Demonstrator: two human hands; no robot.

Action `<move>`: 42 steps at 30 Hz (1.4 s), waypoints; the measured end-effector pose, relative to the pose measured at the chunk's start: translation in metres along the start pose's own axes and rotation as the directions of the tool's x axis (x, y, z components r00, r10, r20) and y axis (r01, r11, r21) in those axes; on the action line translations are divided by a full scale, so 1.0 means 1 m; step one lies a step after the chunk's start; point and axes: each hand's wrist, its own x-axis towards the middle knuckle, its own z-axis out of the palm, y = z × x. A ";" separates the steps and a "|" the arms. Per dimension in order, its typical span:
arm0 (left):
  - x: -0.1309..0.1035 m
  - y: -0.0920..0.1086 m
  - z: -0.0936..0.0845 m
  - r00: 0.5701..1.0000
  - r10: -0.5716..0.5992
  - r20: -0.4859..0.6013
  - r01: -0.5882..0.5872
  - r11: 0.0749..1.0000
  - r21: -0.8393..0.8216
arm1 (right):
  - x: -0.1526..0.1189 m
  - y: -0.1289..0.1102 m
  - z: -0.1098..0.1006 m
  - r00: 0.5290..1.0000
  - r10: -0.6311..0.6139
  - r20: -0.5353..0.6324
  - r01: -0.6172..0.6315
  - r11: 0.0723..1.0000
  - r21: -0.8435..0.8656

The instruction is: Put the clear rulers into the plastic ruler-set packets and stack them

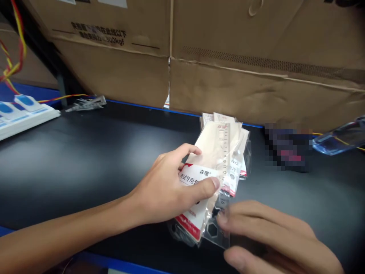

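A pile of clear plastic packets with red and white printed cards [208,144] lies on the black table, slightly right of the middle. My left hand [168,186] grips the top packet, its thumb across the card and its fingers at the left edge. A clear ruler [224,152] runs along the packet's right side; its lower end, with a hexagonal hole, sticks out near the bottom. My right hand [270,232] is at the lower right, thumb and fingers apart beside that end. Whether its fingertips touch the ruler is unclear.
A white power strip [31,120] with blue parts is at the left, under red and yellow wires [19,57]. Small clear scraps [87,103] lie behind it. Cardboard [256,45] stands along the back of the black table [114,133]. A clear bottle [339,139] and a blurred dark object [288,148] are at the right.
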 end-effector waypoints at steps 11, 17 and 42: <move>-0.003 0.001 0.004 0.994 0.000 0.106 0.014 0.991 -0.134 | 0.012 -0.002 0.002 0.992 -0.074 0.101 0.086 0.989 -0.120; -0.003 -0.001 0.004 0.997 -0.007 0.081 0.016 0.994 -0.110 | 0.007 0.004 0.003 0.985 -0.095 0.142 0.129 0.957 -0.258; -0.003 0.006 0.000 0.982 0.020 0.186 0.004 0.992 -0.125 | -0.002 0.021 -0.005 0.996 -0.038 0.084 0.071 0.899 -0.432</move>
